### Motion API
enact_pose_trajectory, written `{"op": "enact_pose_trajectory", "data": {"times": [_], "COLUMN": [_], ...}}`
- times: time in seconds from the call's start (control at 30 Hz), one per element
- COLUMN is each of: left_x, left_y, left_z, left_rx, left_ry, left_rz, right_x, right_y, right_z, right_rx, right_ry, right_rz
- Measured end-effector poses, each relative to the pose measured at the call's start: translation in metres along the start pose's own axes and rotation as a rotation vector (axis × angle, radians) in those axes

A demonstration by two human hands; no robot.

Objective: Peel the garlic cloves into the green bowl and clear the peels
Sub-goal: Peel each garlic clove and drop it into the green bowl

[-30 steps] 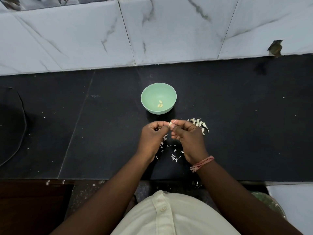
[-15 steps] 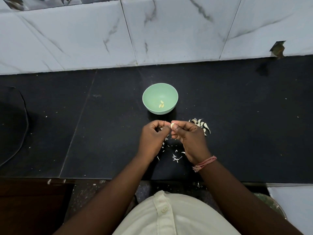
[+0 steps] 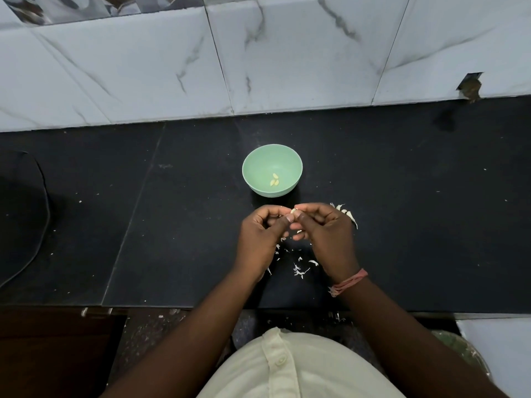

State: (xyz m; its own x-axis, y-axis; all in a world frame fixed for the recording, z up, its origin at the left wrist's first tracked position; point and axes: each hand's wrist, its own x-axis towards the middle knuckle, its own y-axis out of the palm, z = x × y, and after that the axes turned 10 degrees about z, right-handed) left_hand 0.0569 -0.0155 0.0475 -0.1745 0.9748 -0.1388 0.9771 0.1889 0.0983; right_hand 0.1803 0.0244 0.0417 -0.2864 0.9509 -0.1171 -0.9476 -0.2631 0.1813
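Shirt (image 3: 287,366): cream, buttoned, nearest the camera.
Wrist band (image 3: 349,282): pink, on right wrist.
Peels (image 3: 298,267): scattered on black counter (image 3: 402,225) under the hands.
Left hand (image 3: 260,237): fingers curled, pinching garlic clove (image 3: 293,211).
Right hand (image 3: 326,235): pinching same clove, thumbs touching.
Change: hands as before.
Unpeeled cloves (image 3: 349,214): just beyond right hand.
Green bowl (image 3: 255,168): a few peeled cloves (image 3: 275,179) inside.

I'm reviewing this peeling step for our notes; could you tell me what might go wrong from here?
The garlic clove, pinched between the left hand and right hand, could slip and miss the green bowl. Peels lie scattered near the counter edge and may fall off before clearing.
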Motion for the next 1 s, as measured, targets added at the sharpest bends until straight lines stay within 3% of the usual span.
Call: {"op": "enact_pose_trajectory", "data": {"times": [0.3, 0.8, 1.0], "left_x": [0.002, 0.005, 0.006], "left_y": [0.0, 0.003, 0.0], "left_z": [0.005, -0.004, -0.009], "left_rx": [-0.033, -0.594, -0.666], "left_ry": [0.02, -0.221, -0.267], "left_rz": [-0.024, 0.071, 0.054], "right_x": [0.001, 0.006, 0.004], "right_y": [0.0, 0.001, 0.004], "right_z": [0.0, 0.005, 0.009], "right_rx": [-0.125, 0.341, 0.17], "right_ry": [-0.052, 0.193, 0.139], "right_rz": [-0.017, 0.138, 0.095]}}
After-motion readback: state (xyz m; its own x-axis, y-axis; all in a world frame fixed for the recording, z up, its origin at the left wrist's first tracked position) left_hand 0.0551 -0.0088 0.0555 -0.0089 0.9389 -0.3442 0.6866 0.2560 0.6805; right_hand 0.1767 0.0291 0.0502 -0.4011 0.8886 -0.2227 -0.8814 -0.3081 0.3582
